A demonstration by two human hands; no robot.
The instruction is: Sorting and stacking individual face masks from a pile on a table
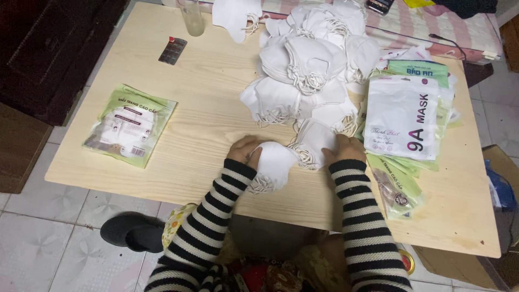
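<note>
Striped black-and-white sleeves lead to the left hand (243,150) pinning a white folded cloth face mask (274,165) flat on the pale wooden table (205,103), while the right hand (346,147) grasps the next white mask (315,141) beside it, drawn from the loose white mask heap (303,65) just beyond both grips

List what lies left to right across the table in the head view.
Green mask packet → left hand → white mask → right hand → stack of mask bags.
</note>
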